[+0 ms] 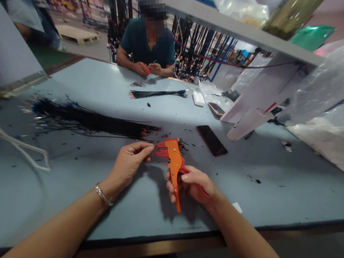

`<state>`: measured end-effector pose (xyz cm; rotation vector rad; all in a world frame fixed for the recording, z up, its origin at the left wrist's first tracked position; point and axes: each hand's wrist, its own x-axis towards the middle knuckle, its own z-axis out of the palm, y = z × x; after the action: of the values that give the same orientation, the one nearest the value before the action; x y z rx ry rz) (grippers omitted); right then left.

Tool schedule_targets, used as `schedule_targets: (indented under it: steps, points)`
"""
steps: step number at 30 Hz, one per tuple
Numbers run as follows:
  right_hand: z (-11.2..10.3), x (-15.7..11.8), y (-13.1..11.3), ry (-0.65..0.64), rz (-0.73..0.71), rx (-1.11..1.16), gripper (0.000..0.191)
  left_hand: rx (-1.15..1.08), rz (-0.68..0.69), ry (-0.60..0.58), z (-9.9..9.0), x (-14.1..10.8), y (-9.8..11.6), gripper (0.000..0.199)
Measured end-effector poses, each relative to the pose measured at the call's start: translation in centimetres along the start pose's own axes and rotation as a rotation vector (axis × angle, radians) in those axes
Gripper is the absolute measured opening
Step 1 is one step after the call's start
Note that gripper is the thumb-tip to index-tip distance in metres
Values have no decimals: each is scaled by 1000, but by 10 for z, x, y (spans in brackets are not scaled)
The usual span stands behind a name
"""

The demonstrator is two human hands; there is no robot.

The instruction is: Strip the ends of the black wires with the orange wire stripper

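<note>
My right hand [195, 183] is wrapped round the handles of an orange and red wire stripper [174, 157], held over the table with its jaws turned to the left. At those jaws, my left hand [134, 159] pinches a thin dark wire [154, 147]; most of the wire is hidden by the fingers. Beyond my left hand lies a large bundle of black wires [98, 122], with orange-tinted ends near the stripper and bluish, pale ends at the far left. Small dark scraps [183, 145] are scattered just behind the tool.
A dark phone [212, 140] lies right of the stripper. Farther back are a smaller wire bundle [159, 93], a white box [198, 99] and another phone [216, 108]. Across the table [107, 216] sits a person [147, 46] holding a red tool. White cables [24, 149] loop at left; a shelf [226, 30] slants overhead.
</note>
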<state>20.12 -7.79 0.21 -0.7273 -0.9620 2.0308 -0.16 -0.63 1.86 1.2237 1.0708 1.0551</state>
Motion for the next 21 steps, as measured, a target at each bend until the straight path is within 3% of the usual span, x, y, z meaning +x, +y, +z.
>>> schedule_targets:
  steps: [6,14,21]
  points:
    - [2,0,2,7,-5,-48,38,-27,26,58,-6,3,-2,21]
    - [1,-3,0,28,-39,-29,40,95,127,45,-6,-1,0,14]
    - [4,-2,2,12,-20,-50,38,125,124,35,-4,-2,-1,14]
